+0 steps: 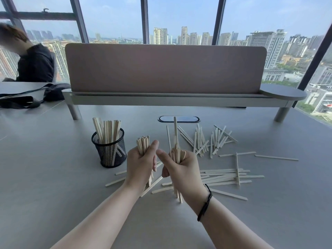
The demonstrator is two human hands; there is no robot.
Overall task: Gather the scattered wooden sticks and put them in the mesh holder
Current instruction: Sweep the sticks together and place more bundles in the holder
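A black mesh holder (pixel 110 151) stands on the grey table, left of my hands, with several pale wooden sticks upright in it. My left hand (pixel 141 165) grips an upright bundle of sticks (pixel 143 143) just right of the holder. My right hand (pixel 181 168) grips a second bundle (pixel 177 153), from which one stick pokes up higher than the rest. Loose sticks (pixel 224 176) lie flat to the right of my hands, another heap (pixel 210 139) lies farther back, and a few sticks lie under my wrists.
A pink desk divider (pixel 165 69) on a raised shelf runs across the back. An oval cable port (pixel 179 119) sits in the table behind the sticks. A black bag (pixel 32 97) lies at the far left, where another person sits by the window.
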